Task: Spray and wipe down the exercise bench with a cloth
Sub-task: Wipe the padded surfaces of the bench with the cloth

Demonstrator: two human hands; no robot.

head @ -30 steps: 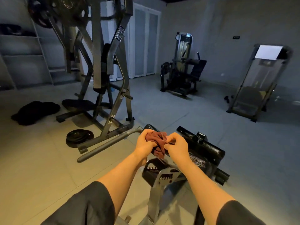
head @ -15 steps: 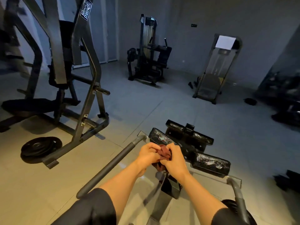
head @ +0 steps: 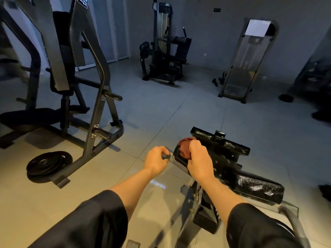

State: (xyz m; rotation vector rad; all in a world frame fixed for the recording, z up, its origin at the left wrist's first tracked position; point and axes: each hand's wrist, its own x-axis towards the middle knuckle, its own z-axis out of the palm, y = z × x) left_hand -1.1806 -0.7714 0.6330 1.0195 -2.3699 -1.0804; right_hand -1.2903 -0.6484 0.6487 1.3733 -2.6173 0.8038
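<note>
Item: right hand (head: 198, 162), centre of frame. I have its fingers curled round a bunched reddish-brown cloth (head: 186, 146), pressed on the near-left end of a black bench pad (head: 180, 154).

Item: left hand (head: 156, 161), just left of it, fingers wrapped round the end of a grey handle bar (head: 167, 156); the bar below the hand is motion-blurred.

Item: second black pad (head: 258, 189), lower right, speckled with wet droplets.

Item: weight plates (head: 49, 163), stacked on the floor at left, beside a plate-loaded machine frame (head: 97, 97).

Item: cable machine (head: 163, 51), upper centre.
</note>
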